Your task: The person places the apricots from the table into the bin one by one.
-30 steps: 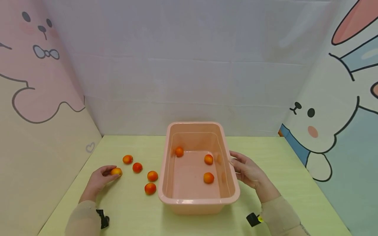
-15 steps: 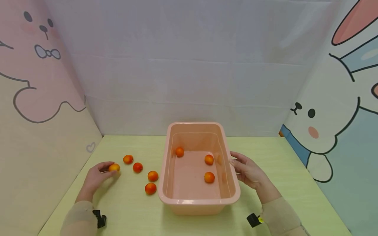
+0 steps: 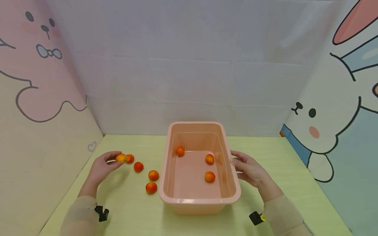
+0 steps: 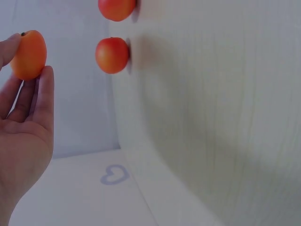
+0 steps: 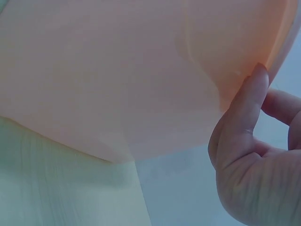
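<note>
Between thumb and fingertips my left hand (image 3: pixel 101 167) pinches a small smooth oval yellow-orange fruit (image 4: pixel 30 55) with a dark stem spot, raised above the table. In the head view it overlaps a redder fruit (image 3: pixel 130 159) lying on the table. More red-orange fruits, one red fruit (image 3: pixel 138 167) among them, lie between that hand and a pink plastic tub (image 3: pixel 199 201). Three similar fruits rest on the tub's floor, one orange fruit (image 3: pixel 210 177) nearest the front. My right hand (image 3: pixel 251 172) touches the tub's right side just beneath the rim, fingers loosely extended.
The pale yellow-green table (image 3: pixel 130 213) runs back to a white wall sheet (image 3: pixel 189 82). Side panels with cartoon animals, including a rabbit (image 3: pixel 322 131), stand left and right. The deep tub takes up the table's middle.
My left hand drew slightly left with the fruit, then rose and moved away from me toward the farther fruit. My right hand and the tub stay in place.
</note>
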`<move>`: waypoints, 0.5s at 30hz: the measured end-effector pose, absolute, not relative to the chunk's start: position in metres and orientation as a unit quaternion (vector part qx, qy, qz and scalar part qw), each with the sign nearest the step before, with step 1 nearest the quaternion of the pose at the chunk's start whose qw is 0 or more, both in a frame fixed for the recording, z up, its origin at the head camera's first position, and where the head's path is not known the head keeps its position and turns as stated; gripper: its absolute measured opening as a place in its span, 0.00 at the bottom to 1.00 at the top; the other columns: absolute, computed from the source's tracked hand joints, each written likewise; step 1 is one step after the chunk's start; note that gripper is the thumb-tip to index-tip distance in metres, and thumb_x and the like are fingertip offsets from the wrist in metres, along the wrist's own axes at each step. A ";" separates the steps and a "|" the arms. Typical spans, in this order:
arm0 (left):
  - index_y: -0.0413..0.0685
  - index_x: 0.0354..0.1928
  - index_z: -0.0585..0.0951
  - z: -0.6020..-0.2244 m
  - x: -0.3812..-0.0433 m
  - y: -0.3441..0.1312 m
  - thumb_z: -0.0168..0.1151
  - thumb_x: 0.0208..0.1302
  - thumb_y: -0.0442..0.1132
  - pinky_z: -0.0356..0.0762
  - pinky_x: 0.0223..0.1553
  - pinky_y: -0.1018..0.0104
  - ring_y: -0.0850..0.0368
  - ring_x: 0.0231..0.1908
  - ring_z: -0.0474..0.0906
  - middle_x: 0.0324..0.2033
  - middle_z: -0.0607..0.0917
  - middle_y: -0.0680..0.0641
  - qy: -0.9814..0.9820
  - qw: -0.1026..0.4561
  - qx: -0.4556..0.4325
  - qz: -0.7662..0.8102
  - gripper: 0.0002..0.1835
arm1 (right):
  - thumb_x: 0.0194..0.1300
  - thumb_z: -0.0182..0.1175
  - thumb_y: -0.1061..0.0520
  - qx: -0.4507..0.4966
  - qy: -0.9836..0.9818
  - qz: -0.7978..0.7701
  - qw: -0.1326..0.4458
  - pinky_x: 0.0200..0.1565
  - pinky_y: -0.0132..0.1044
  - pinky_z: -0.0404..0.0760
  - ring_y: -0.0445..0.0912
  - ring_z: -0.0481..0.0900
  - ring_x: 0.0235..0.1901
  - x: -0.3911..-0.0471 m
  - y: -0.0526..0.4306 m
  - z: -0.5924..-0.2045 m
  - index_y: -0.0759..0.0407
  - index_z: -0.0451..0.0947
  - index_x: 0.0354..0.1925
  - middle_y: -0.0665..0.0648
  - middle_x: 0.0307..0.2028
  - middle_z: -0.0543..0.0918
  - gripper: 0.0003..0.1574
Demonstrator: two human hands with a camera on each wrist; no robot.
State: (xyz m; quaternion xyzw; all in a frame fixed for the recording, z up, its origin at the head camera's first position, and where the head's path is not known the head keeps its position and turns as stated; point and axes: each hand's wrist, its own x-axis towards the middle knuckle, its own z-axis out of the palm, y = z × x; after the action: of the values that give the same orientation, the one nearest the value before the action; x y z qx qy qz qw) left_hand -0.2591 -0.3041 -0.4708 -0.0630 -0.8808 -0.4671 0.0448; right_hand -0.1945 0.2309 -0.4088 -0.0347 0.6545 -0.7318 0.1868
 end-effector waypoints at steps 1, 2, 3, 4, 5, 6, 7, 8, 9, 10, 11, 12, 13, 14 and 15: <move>0.41 0.56 0.74 -0.468 -0.259 -0.302 0.66 0.55 0.49 0.76 0.39 0.78 0.46 0.46 0.75 0.51 0.76 0.40 -0.880 0.047 -0.066 -0.468 0.29 | 0.69 0.51 0.55 -0.035 0.660 -0.726 0.187 0.40 0.40 0.81 0.47 0.80 0.40 -0.195 0.231 -0.408 0.64 0.46 0.70 0.60 0.47 0.76 0.39; 0.41 0.56 0.74 -0.466 -0.259 -0.299 0.66 0.55 0.49 0.76 0.39 0.78 0.48 0.45 0.76 0.51 0.76 0.40 -0.879 0.049 -0.068 -0.470 0.29 | 0.69 0.52 0.55 -0.036 0.665 -0.722 0.188 0.39 0.40 0.81 0.47 0.80 0.39 -0.195 0.232 -0.408 0.64 0.46 0.70 0.60 0.47 0.76 0.39; 0.41 0.56 0.74 -0.464 -0.259 -0.297 0.66 0.55 0.49 0.76 0.39 0.78 0.51 0.45 0.77 0.51 0.76 0.40 -0.877 0.051 -0.072 -0.472 0.29 | 0.69 0.52 0.55 -0.036 0.669 -0.718 0.189 0.39 0.40 0.81 0.47 0.80 0.38 -0.196 0.232 -0.407 0.64 0.47 0.70 0.60 0.46 0.76 0.40; 0.41 0.56 0.75 -0.462 -0.259 -0.294 0.66 0.56 0.48 0.76 0.39 0.77 0.53 0.44 0.77 0.50 0.76 0.41 -0.875 0.053 -0.078 -0.474 0.28 | 0.69 0.52 0.55 -0.039 0.673 -0.713 0.191 0.39 0.40 0.81 0.47 0.80 0.38 -0.196 0.232 -0.407 0.64 0.47 0.70 0.60 0.46 0.76 0.40; 0.41 0.56 0.75 -0.459 -0.258 -0.292 0.66 0.56 0.48 0.76 0.39 0.77 0.56 0.43 0.77 0.50 0.76 0.41 -0.874 0.055 -0.083 -0.475 0.28 | 0.68 0.53 0.54 -0.039 0.677 -0.710 0.192 0.39 0.41 0.81 0.48 0.80 0.38 -0.197 0.233 -0.406 0.64 0.47 0.70 0.60 0.45 0.76 0.40; 0.41 0.56 0.75 -0.457 -0.258 -0.290 0.66 0.56 0.48 0.76 0.39 0.77 0.57 0.42 0.78 0.50 0.76 0.41 -0.872 0.056 -0.087 -0.478 0.28 | 0.68 0.53 0.54 -0.040 0.679 -0.707 0.194 0.40 0.42 0.81 0.48 0.80 0.38 -0.198 0.233 -0.406 0.64 0.47 0.70 0.60 0.45 0.75 0.40; 0.41 0.56 0.75 -0.455 -0.258 -0.287 0.66 0.56 0.47 0.76 0.39 0.76 0.58 0.42 0.78 0.50 0.76 0.40 -0.869 0.057 -0.092 -0.482 0.27 | 0.68 0.53 0.54 -0.040 0.683 -0.703 0.194 0.40 0.42 0.81 0.48 0.80 0.38 -0.199 0.233 -0.405 0.64 0.48 0.69 0.60 0.44 0.75 0.39; 0.41 0.56 0.75 -0.452 -0.258 -0.285 0.67 0.56 0.46 0.76 0.39 0.76 0.58 0.42 0.78 0.50 0.76 0.40 -0.866 0.056 -0.098 -0.487 0.27 | 0.68 0.53 0.54 -0.041 0.688 -0.697 0.195 0.40 0.43 0.81 0.48 0.80 0.38 -0.200 0.233 -0.404 0.64 0.48 0.69 0.60 0.44 0.75 0.39; 0.41 0.56 0.75 -0.450 -0.257 -0.283 0.67 0.56 0.45 0.77 0.39 0.76 0.56 0.42 0.78 0.50 0.76 0.40 -0.863 0.056 -0.102 -0.491 0.28 | 0.68 0.53 0.54 -0.041 0.694 -0.692 0.195 0.40 0.44 0.81 0.48 0.80 0.38 -0.200 0.234 -0.403 0.65 0.49 0.69 0.60 0.44 0.75 0.39; 0.41 0.56 0.74 -0.448 -0.257 -0.281 0.67 0.56 0.45 0.77 0.39 0.76 0.54 0.43 0.78 0.51 0.76 0.40 -0.860 0.056 -0.106 -0.495 0.27 | 0.68 0.53 0.54 -0.042 0.700 -0.686 0.194 0.40 0.44 0.81 0.49 0.80 0.38 -0.201 0.234 -0.401 0.65 0.49 0.69 0.60 0.44 0.75 0.39; 0.41 0.56 0.74 -0.447 -0.257 -0.279 0.67 0.55 0.44 0.77 0.39 0.75 0.52 0.43 0.78 0.51 0.76 0.39 -0.858 0.055 -0.108 -0.499 0.27 | 0.68 0.54 0.54 -0.040 0.705 -0.681 0.193 0.40 0.44 0.81 0.49 0.80 0.38 -0.201 0.233 -0.400 0.65 0.50 0.68 0.60 0.43 0.75 0.39; 0.41 0.56 0.74 -0.445 -0.257 -0.278 0.68 0.55 0.43 0.77 0.39 0.75 0.50 0.43 0.78 0.51 0.76 0.39 -0.855 0.054 -0.110 -0.504 0.27 | 0.67 0.54 0.55 -0.041 0.709 -0.677 0.193 0.40 0.44 0.81 0.49 0.80 0.38 -0.202 0.233 -0.398 0.66 0.50 0.68 0.60 0.43 0.74 0.39; 0.41 0.57 0.74 -0.444 -0.257 -0.276 0.68 0.55 0.43 0.77 0.39 0.75 0.48 0.44 0.78 0.51 0.76 0.39 -0.853 0.054 -0.112 -0.506 0.27 | 0.67 0.54 0.55 -0.041 0.715 -0.672 0.191 0.40 0.44 0.81 0.49 0.80 0.39 -0.202 0.233 -0.397 0.67 0.50 0.68 0.61 0.43 0.74 0.39; 0.41 0.57 0.74 -0.443 -0.256 -0.275 0.68 0.55 0.42 0.77 0.39 0.75 0.47 0.44 0.78 0.51 0.76 0.39 -0.853 0.054 -0.114 -0.506 0.27 | 0.67 0.54 0.55 -0.043 0.719 -0.667 0.191 0.40 0.44 0.81 0.49 0.80 0.39 -0.202 0.233 -0.396 0.68 0.50 0.68 0.61 0.44 0.74 0.39; 0.41 0.57 0.74 -0.442 -0.256 -0.274 0.68 0.55 0.42 0.77 0.39 0.75 0.46 0.45 0.78 0.51 0.76 0.39 -0.853 0.055 -0.116 -0.506 0.27 | 0.67 0.55 0.55 -0.042 0.722 -0.664 0.191 0.41 0.45 0.81 0.49 0.79 0.39 -0.202 0.233 -0.394 0.68 0.50 0.68 0.62 0.44 0.74 0.39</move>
State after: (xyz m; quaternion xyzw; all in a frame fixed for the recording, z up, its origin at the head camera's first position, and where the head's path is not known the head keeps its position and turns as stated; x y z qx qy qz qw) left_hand -0.2558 -0.2735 -0.4417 -0.1158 -0.8531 -0.5058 0.0546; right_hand -0.2023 0.2325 -0.3942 -0.0418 0.7217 -0.6641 0.1907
